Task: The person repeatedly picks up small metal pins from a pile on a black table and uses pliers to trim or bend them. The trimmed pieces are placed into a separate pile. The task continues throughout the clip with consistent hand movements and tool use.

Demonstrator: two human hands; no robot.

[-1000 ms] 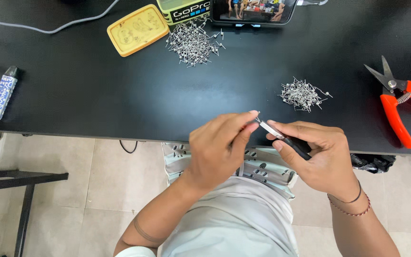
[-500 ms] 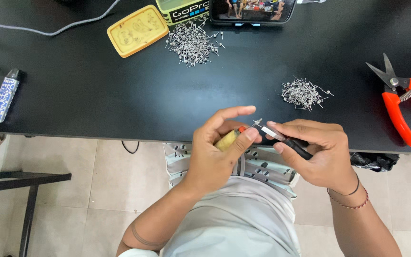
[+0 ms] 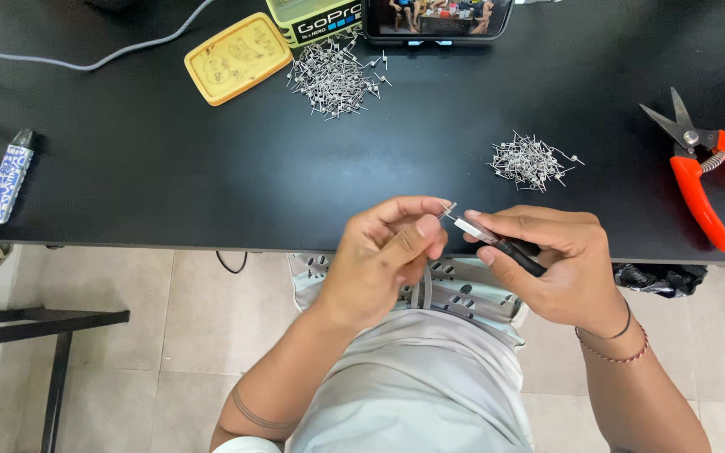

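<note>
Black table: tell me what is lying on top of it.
On the black table lie two piles of small metal pieces, a yellow tin, orange-handled snips, a patterned lighter, a box, a phone and a cable. Anything beneath them is covered.

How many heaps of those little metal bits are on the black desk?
2. One pile of small metal pieces lies at the far edge beside the yellow tin; a smaller pile lies farther right, toward the orange-handled snips.
</note>
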